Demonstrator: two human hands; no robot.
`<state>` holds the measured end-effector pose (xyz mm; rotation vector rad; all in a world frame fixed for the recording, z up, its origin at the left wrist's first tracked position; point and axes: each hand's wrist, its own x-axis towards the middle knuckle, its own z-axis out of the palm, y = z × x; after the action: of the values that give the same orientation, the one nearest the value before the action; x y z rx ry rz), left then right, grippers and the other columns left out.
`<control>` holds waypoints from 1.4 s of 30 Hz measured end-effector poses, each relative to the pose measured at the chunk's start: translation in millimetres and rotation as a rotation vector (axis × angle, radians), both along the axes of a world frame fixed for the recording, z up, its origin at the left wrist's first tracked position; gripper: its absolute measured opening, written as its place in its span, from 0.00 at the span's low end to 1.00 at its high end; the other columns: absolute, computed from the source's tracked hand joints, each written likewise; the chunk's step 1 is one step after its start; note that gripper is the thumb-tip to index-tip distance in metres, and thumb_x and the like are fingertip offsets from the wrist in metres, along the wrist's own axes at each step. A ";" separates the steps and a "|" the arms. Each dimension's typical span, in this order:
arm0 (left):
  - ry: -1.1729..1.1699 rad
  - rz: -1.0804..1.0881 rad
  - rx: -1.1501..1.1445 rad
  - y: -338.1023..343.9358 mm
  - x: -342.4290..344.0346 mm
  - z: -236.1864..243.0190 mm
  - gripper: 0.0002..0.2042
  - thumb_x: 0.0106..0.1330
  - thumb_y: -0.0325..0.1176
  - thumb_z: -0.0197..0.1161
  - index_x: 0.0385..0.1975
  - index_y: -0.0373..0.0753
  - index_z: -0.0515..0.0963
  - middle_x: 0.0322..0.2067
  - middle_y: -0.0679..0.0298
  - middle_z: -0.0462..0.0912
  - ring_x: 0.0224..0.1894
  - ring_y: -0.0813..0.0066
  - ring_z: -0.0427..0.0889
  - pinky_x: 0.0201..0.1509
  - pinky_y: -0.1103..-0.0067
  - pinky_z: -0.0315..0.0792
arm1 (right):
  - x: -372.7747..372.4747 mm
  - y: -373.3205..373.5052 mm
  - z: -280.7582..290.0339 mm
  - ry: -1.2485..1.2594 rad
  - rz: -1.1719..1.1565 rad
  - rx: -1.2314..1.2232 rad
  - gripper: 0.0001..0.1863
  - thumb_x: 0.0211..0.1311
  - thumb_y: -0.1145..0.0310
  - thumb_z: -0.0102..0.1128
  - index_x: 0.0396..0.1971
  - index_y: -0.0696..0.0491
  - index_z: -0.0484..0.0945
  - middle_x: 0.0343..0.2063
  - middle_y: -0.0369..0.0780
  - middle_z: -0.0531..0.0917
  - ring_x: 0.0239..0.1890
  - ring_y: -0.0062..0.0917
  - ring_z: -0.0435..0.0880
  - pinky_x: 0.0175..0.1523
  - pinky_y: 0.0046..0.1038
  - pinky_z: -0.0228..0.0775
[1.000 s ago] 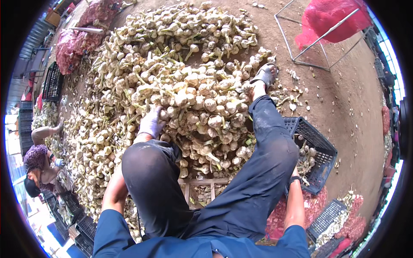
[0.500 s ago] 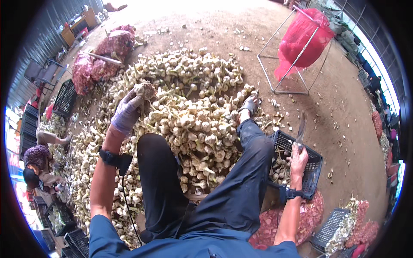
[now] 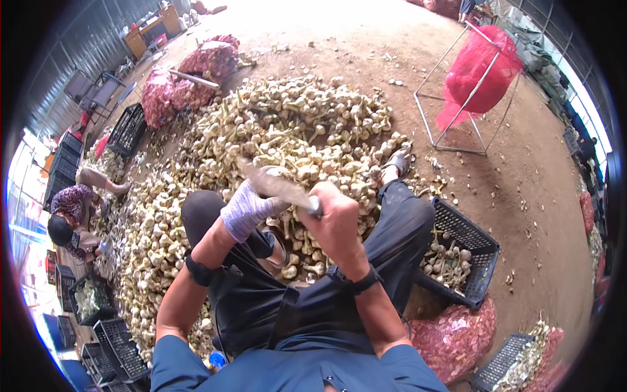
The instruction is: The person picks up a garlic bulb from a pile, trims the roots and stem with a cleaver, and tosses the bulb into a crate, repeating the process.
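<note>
My left hand (image 3: 247,210), in a pale knit glove, is closed around a garlic bulb (image 3: 279,171) that the blade largely hides. My bare right hand (image 3: 334,219) grips a knife (image 3: 282,188) by its handle. The wide blade, slightly blurred, points up and left and lies across the front of the bulb. Both hands are close together in front of my knees. Beneath and beyond them spreads a large heap of garlic (image 3: 261,117) with stems on.
Right of my leg stands a black plastic crate (image 3: 483,261) holding garlic bulbs. Behind it sits a full red mesh sack (image 3: 457,340). A metal frame (image 3: 428,121) carrying a red mesh bag (image 3: 480,78) stands far right. Another person (image 3: 68,202) bends down at the left near stacked crates (image 3: 121,349).
My right hand has brought the knife from over the crate to the middle, against the garlic. My left hand has come down and nearer. The whole view has shifted slightly.
</note>
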<state>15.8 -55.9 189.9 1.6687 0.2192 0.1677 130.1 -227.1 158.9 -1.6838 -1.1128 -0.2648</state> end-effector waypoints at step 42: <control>-0.131 0.311 -0.374 10.2 0.2 -99.8 0.35 0.51 0.27 0.74 0.61 0.41 0.65 0.49 0.65 0.77 0.50 0.77 0.77 0.57 0.77 0.73 | -28.8 66.3 -152.5 1.531 0.390 0.190 0.13 0.66 0.61 0.65 0.33 0.57 0.81 0.20 0.31 0.79 0.18 0.11 0.74 0.27 0.23 0.79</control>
<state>16.0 -45.7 90.1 1.2406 0.3866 0.4416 101.4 -160.8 6.4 -0.9608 -0.1697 0.9956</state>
